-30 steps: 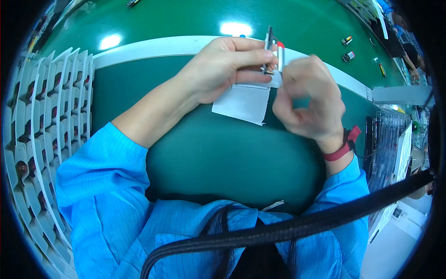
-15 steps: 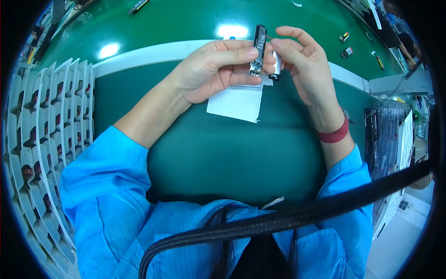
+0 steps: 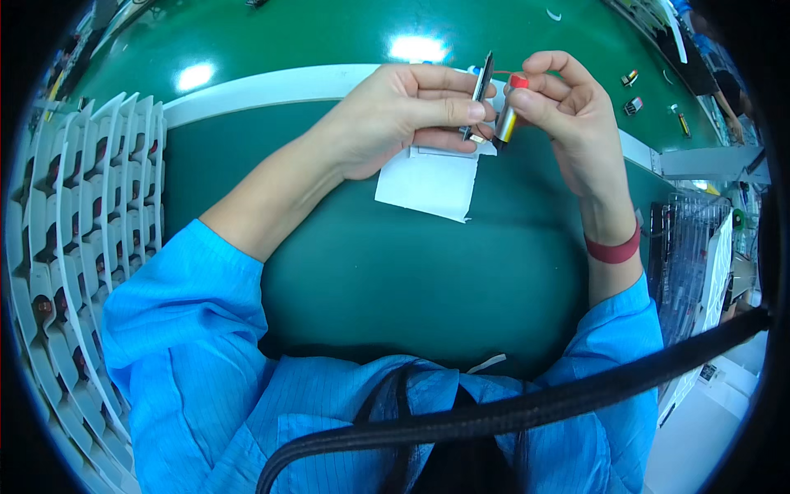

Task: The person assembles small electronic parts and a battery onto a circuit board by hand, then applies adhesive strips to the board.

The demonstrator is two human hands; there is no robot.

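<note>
Pinching a thin dark strip-shaped part between thumb and fingers, the left hand is toward the far side of the white paper sheet, which lies on the green counter. Beyond the sheet and to its right, the right hand pinches 1 silver-and-yellow cylinder by its red end, tilted and near the part. White trays stand well left of the sheet.

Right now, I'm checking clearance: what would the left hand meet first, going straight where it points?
Probably the red-ended silver cylinder held by the right hand, though depth is unclear.
</note>
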